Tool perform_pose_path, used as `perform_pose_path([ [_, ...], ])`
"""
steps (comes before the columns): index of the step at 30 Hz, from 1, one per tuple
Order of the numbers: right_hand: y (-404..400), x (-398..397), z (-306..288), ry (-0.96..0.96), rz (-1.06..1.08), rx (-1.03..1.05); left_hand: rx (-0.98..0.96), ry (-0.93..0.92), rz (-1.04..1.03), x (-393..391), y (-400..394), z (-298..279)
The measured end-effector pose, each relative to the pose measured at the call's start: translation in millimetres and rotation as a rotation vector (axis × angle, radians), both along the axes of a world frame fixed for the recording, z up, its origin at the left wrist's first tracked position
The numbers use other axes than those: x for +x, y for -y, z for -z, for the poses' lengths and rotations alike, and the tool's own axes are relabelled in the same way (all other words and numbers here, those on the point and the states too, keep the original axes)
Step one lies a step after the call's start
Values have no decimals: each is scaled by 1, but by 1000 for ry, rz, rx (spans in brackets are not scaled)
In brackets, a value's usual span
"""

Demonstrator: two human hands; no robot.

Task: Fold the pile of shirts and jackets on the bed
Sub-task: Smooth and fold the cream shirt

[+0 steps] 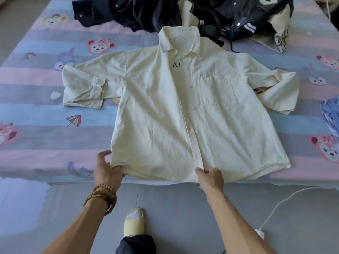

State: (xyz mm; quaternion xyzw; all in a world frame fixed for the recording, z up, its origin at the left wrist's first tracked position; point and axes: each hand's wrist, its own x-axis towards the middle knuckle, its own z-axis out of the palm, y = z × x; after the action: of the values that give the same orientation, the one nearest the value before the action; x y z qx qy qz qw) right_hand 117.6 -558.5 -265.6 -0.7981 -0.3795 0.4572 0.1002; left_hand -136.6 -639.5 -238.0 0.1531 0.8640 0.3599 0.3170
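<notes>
Head view: pale yellow shirt (183, 114) lies face up and buttoned on the striped cartoon bedsheet (36, 107), collar away from the person, hem at the near edge of the bed, likely so both hands can reach the hem without leaning. Left hand (106, 169) pinches the hem's left corner, thumb on top of the cloth, other fingers partly spread beside it. Right hand (209, 177) grips the hem at the button placket, fingers curled round the edge. Holding two points along the hem looks like a way to tug the front flat and square before any fold is made. Both sleeves are loosely doubled back near the cuffs, left sleeve (82, 88) and right sleeve (275, 92) lying out to the sides, not yet folded in. Beyond the collar sits the pile of dark jackets (146, 13), touching or just overlapped by the collar; it waits unfolded. Judgement: early in the task, this shirt at the smoothing step. A blue garment (330, 114) shows at the right edge.
</notes>
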Motion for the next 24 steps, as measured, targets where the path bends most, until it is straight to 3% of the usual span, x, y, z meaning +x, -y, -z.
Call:
perform_pose_path([
  [2,16,0,4,-13,73,-152,-8,-65,-54,-2,6,-5],
  [5,36,-11,-2,-453,463,-348,-42,-152,6,-6,20,-4],
  [7,34,-18,-3,-728,685,-252,-70,-156,74,-7,25,-2],
  [9,28,-23,-5,-810,803,-145,-102,-174,104,-10,24,-4],
  [13,32,-21,-20,-659,710,-142,-49,-240,122,-11,23,-19],
  [16,46,-21,-23,-572,670,-111,-190,-462,322,-18,41,-21],
  [19,55,-22,-21,-521,618,-160,-364,-540,491,-22,53,-16],
  [22,64,-21,-30,-374,280,-333,-580,-488,606,-25,55,-23],
  [24,64,-21,-43,-274,5,-449,-620,-420,609,-24,52,-28],
])
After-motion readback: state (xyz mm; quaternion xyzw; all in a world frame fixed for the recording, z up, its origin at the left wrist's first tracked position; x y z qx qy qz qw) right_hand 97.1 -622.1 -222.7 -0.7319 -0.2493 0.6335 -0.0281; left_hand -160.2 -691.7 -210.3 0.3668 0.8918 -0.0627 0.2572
